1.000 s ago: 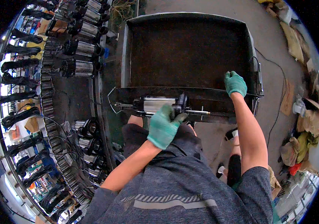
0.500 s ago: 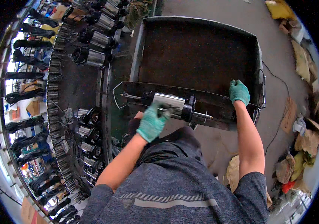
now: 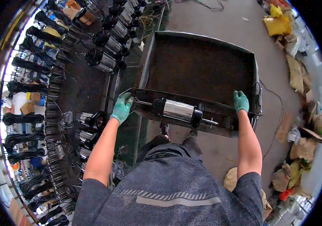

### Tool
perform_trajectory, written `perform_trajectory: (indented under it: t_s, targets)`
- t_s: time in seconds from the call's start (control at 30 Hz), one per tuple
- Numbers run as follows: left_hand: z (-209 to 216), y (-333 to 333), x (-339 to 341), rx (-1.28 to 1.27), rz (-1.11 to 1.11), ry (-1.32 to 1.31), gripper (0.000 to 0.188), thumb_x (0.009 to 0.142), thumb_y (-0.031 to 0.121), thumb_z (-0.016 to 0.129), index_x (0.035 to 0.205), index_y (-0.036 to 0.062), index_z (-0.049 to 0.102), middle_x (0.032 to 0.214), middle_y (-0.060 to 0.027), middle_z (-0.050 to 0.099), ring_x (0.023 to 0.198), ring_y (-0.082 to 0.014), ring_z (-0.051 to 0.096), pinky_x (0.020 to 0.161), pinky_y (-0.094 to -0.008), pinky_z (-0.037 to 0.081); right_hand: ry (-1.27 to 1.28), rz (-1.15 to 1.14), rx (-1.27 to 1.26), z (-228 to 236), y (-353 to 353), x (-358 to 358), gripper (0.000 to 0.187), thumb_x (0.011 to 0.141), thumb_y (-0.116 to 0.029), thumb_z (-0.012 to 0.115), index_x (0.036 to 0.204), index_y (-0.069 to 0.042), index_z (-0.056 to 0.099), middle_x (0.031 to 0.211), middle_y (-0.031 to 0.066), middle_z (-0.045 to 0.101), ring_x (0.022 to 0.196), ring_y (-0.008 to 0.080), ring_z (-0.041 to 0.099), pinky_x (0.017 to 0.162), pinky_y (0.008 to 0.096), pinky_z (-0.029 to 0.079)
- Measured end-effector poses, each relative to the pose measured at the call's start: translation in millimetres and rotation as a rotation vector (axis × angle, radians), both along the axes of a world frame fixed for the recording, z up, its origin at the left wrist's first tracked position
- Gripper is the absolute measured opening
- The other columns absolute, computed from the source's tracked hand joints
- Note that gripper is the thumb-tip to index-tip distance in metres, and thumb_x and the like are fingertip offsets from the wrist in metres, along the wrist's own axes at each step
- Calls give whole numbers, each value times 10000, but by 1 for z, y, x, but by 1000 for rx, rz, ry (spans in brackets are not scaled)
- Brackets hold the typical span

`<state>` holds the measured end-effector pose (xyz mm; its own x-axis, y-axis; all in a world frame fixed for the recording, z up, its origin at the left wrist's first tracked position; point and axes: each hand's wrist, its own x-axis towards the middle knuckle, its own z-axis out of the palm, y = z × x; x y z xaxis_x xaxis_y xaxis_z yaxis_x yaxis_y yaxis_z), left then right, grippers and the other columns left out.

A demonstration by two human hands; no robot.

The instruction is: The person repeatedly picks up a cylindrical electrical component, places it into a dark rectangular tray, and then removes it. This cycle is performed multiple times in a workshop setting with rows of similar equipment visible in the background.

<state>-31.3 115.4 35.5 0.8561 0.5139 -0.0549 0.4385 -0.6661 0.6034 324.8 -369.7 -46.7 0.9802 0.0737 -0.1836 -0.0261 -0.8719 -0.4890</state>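
A motor with a silver cylindrical body (image 3: pixel 178 110), black end caps and a shaft at each end lies across the front ledge of a dark metal bin (image 3: pixel 206 35). My left hand (image 3: pixel 121 107), in a green glove, is closed at the ledge's left end, around the thin wire handle there, which it mostly hides. In a matching glove, my right hand (image 3: pixel 241 101) curls over the bin's front rim near the right corner. Neither hand touches the motor.
Several similar motors (image 3: pixel 108 62) stand at the left on a dark bench, beside a long row of bundled black cables (image 3: pixel 27 118). Sacks and scraps (image 3: pixel 302 145) lie along the right side. A cable (image 3: pixel 281 107) runs over the floor there.
My left hand has left the motor and moved left to the wire handle. The right hand stays at the rim. The bin and motor appear slightly lower in view.
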Motion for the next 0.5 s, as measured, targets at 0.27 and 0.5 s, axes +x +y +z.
perform_trajectory:
  t_s: [0.27, 0.5]
  targets:
    - [-33, 29, 26, -346, -241, 214, 375, 1071, 340, 555, 1234, 21, 662, 1113, -154, 734, 1036, -244, 679, 939, -370, 509, 67, 476, 387, 114, 129, -133, 330, 891, -275, 733, 1138, -56, 716, 1142, 183, 706, 1051, 341, 679, 921, 415, 540]
    - [-34, 14, 4, -368, -257, 112, 275, 1046, 261, 609, 1144, 22, 702, 1044, -158, 757, 1004, -258, 717, 909, -370, 536, -25, 487, -41, 115, 149, -176, 296, 827, -204, 673, 1087, -69, 720, 1093, 181, 694, 1102, 392, 609, 975, 470, 502]
